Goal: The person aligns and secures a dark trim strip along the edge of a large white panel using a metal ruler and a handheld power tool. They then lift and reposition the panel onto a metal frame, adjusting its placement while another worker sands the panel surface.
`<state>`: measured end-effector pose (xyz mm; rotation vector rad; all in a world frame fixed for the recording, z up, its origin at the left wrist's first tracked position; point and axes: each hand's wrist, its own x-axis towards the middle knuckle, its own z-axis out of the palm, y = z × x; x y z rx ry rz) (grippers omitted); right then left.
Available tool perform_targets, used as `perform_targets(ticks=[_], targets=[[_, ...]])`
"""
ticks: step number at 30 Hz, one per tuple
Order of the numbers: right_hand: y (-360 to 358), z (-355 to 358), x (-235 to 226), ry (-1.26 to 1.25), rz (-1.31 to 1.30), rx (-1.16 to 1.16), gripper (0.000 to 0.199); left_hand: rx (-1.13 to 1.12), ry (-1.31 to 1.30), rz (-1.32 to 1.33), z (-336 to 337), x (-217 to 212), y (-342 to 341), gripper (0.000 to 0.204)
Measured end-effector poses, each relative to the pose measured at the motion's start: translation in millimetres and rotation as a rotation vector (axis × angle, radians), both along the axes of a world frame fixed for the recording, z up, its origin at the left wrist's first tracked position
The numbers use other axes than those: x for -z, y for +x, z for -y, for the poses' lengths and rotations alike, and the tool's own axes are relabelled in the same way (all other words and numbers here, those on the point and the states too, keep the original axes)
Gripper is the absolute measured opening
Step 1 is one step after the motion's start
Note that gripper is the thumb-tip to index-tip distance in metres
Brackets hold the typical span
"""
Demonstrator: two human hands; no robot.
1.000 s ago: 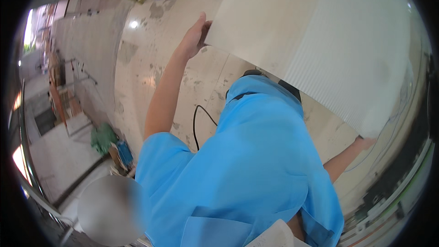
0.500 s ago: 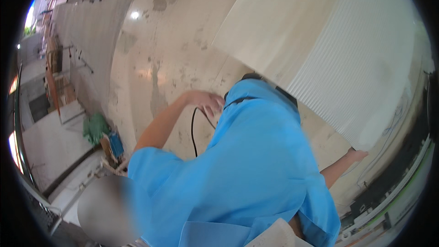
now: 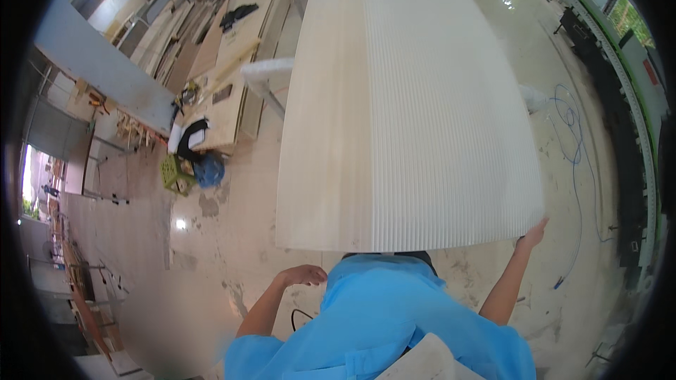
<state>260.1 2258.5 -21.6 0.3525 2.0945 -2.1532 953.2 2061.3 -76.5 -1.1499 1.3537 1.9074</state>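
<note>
A large pale panel (image 3: 324, 169), plain on its left side and finely ribbed on its right, stretches away in front of my body. Its near edge lies just ahead of my blue shirt. At the near right corner, my right hand (image 3: 535, 233) grips the panel, with some fingers hidden by the edge. My left hand (image 3: 306, 276) hangs beside my waist, left of the shirt, holding nothing, its fingers loosely stretched. Below it a short loop of black cord (image 3: 301, 315) shows against the floor.
At the left stands a wooden workbench (image 3: 232, 109) with tools and a dark cloth. A green stool (image 3: 176, 174) and a blue bag (image 3: 209, 170) sit by its end. A white-wrapped support (image 3: 267, 69) adjoins the panel. Blue tubing (image 3: 576, 148) trails over the floor at right.
My view has swung round and up, so the panel now runs straight ahead and the workbench shows. My left hand is still beside my waist; my right hand remains at the panel's corner.
</note>
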Motion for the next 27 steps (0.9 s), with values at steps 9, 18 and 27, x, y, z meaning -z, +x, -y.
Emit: perform_targets(ticks=[9,18,27], targets=[[4,5,5,-0.009,0.000,0.045,0.077,-1.212,-0.156,-0.521,101,-50,8,0.062],[3,9,10,-0.005,-0.016,0.092,0.078,-0.937,-0.558,-0.297,105,-99,-40,0.072],[3,11,11,-0.001,-0.012,0.125,0.076,-0.913,-0.602,-0.222,106,-106,-42,0.075]])
